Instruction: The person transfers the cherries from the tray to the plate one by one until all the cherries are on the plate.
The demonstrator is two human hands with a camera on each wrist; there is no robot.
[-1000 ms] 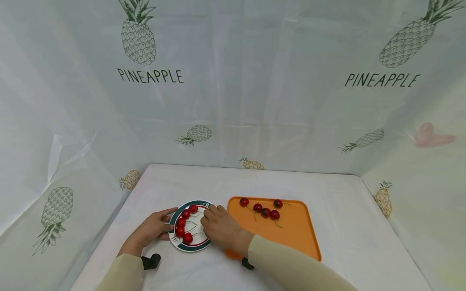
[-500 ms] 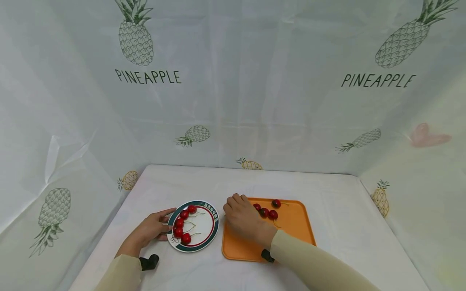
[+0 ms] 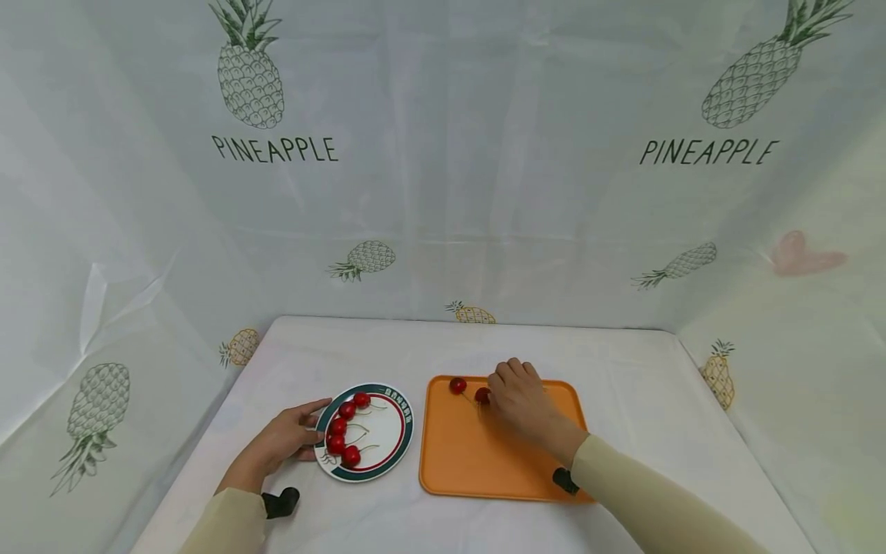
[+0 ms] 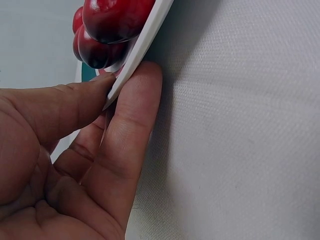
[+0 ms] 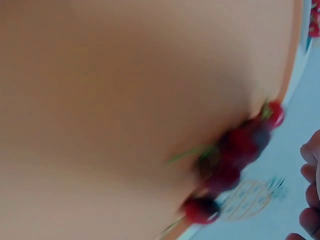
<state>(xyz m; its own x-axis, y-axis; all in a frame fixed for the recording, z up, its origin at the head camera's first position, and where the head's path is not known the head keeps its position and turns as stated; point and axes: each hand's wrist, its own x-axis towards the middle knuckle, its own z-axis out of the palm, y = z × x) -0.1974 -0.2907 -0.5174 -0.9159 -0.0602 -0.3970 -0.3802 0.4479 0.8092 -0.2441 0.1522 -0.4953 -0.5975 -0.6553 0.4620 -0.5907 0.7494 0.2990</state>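
At the left, my left hand (image 3: pixel 291 435) holds the edge of a round plate (image 3: pixel 398 450) with a green rim. In the left wrist view its thumb lies on top and fingers underneath the rim. Several red cherries (image 3: pixel 348 410) with stems sit along the plate's left side. My right hand (image 3: pixel 521 396) hovers over the far part of an orange tray (image 3: pixel 471 469), with nothing visible in its fingers. Two dark red cherries (image 3: pixel 457 385) show left of it in the head view. The right wrist view, blurred, shows several cherries (image 5: pixel 200 209) near the tray's edge, apart from the fingers.
White cloth (image 3: pixel 332 354) covers the table, and a curtain (image 3: pixel 443 192) printed with pineapples hangs behind and at the sides. A black strap piece (image 3: pixel 281 503) sits at the left wrist, another (image 3: pixel 564 480) at the right. Plate and tray stand close together.
My right hand has moved right from the plate, across the tray's left corner, to the cherries farther right. The left hand keeps its hold on the plate. The view has shifted slightly.
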